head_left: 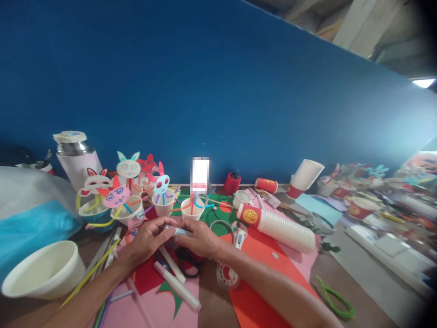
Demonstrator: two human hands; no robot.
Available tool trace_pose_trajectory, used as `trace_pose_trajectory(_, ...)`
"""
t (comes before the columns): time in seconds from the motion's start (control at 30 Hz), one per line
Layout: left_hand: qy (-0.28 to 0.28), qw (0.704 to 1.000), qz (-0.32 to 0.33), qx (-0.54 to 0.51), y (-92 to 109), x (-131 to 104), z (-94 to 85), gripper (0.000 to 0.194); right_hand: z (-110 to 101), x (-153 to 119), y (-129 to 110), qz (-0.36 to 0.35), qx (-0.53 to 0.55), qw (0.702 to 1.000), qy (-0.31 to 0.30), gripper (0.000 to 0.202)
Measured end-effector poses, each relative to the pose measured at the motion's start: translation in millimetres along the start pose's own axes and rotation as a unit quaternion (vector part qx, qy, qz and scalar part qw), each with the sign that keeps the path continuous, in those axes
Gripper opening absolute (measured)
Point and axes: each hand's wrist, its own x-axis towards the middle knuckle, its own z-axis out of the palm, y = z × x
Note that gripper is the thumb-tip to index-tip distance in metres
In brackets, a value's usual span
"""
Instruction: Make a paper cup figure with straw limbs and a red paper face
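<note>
Between my two hands, over the middle of the table, is a marker pen (pixel 182 232) with a whitish barrel and pale blue marking. My left hand (pixel 149 238) pinches its left end, and my right hand (pixel 201 238) closes around the other end. Just below them lie two more white marker pens (pixel 178 286), one with a pink tip. Black-handled scissors (pixel 190 264) are partly hidden under my right hand. Directly behind my hands stands a paper cup (pixel 192 209) with coloured pipe cleaners rising from it.
Paper cups with animal faces (pixel 128 168) stand back left, near a thermos (pixel 77 155). A white bowl (pixel 43 271) sits front left. To the right lie a long stack of paper cups (pixel 285 231), tape rolls (pixel 228 274), orange paper (pixel 273 291) and a green pipe cleaner (pixel 336 303).
</note>
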Motion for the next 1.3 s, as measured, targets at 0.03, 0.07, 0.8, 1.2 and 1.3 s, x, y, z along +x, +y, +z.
trace_pose_trajectory(0.03, -0.003, 1.0, 0.001, -0.007, 0, -1, 1.1, 0.028, -1, -2, 0, 0.012, -0.008, 1.0, 0.0, 0.021)
trace_pose_trajectory(0.07, -0.008, 1.0, 0.002, -0.013, -1, -1, 2.4, 0.027, -3, -3, 1, 0.028, -0.016, 0.999, -0.003, 0.02)
trace_pose_trajectory(0.8, 0.107, 0.959, 0.142, 0.219, 9, -3, 3.7, 0.019, -14, 8, -8, -0.09, -0.156, 0.98, -0.08, 0.029)
trace_pose_trajectory(1.2, -0.199, 0.861, 0.401, 0.242, 46, -48, 76.3, 0.025, -18, 10, -14, -0.073, -0.133, 0.983, -0.104, 0.02)
trace_pose_trajectory(1.3, -0.27, 0.827, 0.44, 0.222, 40, -53, 99.8, 0.02, -16, 12, -23, -0.069, -0.138, 0.98, -0.124, 0.021)
